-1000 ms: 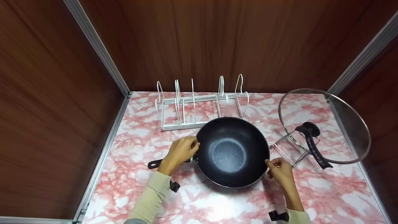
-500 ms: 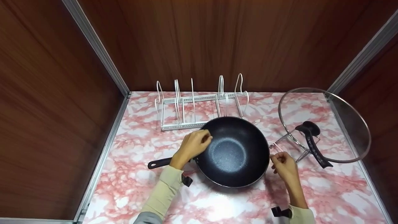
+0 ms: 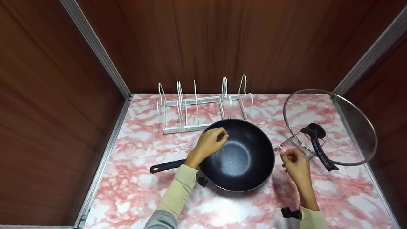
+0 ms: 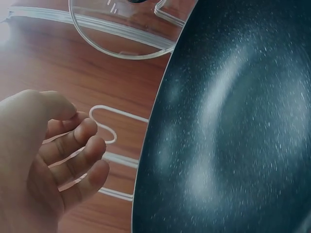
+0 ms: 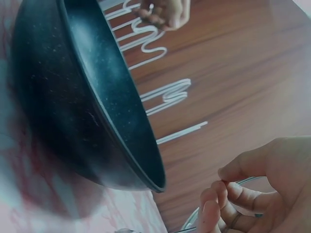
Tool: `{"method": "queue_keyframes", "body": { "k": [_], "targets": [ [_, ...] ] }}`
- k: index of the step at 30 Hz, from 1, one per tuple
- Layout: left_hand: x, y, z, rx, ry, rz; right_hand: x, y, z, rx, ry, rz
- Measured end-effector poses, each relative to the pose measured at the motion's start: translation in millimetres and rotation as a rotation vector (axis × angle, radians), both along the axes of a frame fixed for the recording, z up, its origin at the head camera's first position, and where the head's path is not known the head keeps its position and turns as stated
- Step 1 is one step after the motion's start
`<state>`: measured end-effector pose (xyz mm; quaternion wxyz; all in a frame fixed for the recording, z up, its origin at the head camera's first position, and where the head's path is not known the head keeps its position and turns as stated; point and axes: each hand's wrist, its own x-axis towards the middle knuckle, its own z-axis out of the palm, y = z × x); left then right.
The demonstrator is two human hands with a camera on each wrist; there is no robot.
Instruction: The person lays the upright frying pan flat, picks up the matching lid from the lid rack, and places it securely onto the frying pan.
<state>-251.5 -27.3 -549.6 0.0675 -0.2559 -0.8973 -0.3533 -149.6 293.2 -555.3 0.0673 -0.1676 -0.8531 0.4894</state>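
Observation:
A black wok [image 3: 241, 171] sits on the table, its long handle [image 3: 167, 166] pointing left. My left hand [image 3: 210, 143] hovers over the wok's left side with loosely curled fingers and nothing in them. In the left wrist view that hand's fingers [image 4: 73, 165] are apart from the wok's rim. To the right of the wok my right hand [image 3: 296, 165] is raised, thumb near the fingertips, holding nothing visible. The right wrist view shows a gap between this hand [image 5: 262, 189] and the wok [image 5: 58, 111].
Behind the wok stands a white wire rack [image 3: 184, 129] with several upright loops. At right, a glass lid [image 3: 349, 133] with a black handle [image 3: 319, 152] leans on a small wire stand [image 3: 287, 141]. Brown panels [image 3: 203, 41] enclose the pink marbled table [image 3: 133, 190].
My left hand has moved from the wok's left rim rightward and up over the wok. My right hand has left the right rim and shifted right. The wok stays in place.

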Motion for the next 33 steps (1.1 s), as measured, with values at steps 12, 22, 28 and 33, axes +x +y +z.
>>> {"method": "queue_keyframes", "body": {
  "k": [12,22,28,33],
  "targets": [
    [-8.4,34,-5.2,0.067,-0.061,-0.065,1.5,1,8.8,0.034,0.082,-0.006],
    [-12.3,62,-11.5,0.159,-0.122,-0.113,2.1,5,17.6,0.122,0.171,-0.053],
    [-14.2,78,-11.6,0.221,-0.139,-0.145,2.5,5,19.5,0.192,0.213,-0.086],
    [-15.9,89,-9.6,0.223,-0.144,-0.153,2.4,5,22.3,0.199,0.229,-0.102]
  ]
}}
